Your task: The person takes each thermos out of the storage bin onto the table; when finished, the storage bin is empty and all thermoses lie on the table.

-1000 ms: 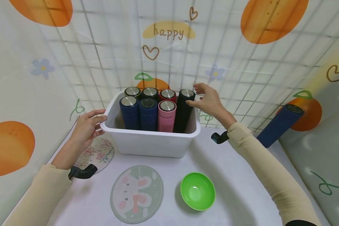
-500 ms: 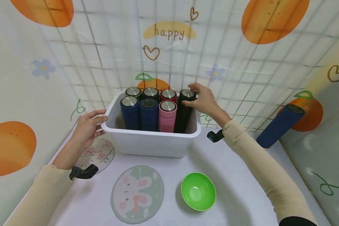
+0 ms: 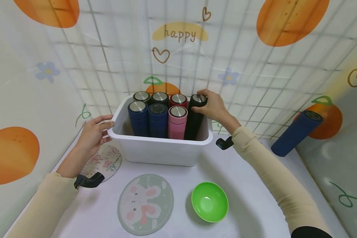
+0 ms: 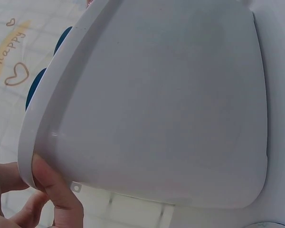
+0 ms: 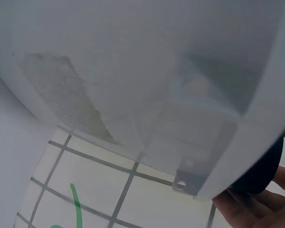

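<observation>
Head view: the right hand (image 3: 213,106) curls its fingers round the cap of the black bottle (image 3: 194,118), which leans at the right end of the white bin (image 3: 160,150) among blue, pink and red bottles. The left hand (image 3: 93,134) rests on the bin's left rim, fingers relaxed. A green bowl (image 3: 209,201) sits on the near surface (image 3: 250,198); another blue bottle (image 3: 296,133) leans at far right.
</observation>
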The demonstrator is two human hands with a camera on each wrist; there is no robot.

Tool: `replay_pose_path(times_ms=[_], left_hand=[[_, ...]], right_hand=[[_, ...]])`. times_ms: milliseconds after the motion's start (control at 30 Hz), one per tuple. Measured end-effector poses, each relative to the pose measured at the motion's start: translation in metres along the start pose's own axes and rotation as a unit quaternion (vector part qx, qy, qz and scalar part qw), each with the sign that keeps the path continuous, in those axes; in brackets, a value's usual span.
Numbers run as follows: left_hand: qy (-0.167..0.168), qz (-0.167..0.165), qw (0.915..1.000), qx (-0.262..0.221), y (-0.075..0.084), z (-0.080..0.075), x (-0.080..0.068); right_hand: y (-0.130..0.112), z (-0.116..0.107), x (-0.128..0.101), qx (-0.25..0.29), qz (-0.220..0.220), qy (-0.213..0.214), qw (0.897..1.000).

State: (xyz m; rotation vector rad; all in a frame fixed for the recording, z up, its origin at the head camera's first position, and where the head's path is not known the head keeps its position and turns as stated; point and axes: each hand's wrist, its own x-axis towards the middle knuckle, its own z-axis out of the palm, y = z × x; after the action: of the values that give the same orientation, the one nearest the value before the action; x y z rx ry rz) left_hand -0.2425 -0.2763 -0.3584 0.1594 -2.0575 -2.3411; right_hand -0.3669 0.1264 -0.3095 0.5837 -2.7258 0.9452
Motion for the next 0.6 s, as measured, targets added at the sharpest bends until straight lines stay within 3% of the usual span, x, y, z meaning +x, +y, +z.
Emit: replay_pose_path(times_ms=[600], left_hand=[[-0.006,-0.004,0.9999,-0.010,-0.0007,-0.0007,0.0006]], right_hand=[[-0.0029,0.0021,-0.0095,-0.010,-0.015,0.016,1.000]])
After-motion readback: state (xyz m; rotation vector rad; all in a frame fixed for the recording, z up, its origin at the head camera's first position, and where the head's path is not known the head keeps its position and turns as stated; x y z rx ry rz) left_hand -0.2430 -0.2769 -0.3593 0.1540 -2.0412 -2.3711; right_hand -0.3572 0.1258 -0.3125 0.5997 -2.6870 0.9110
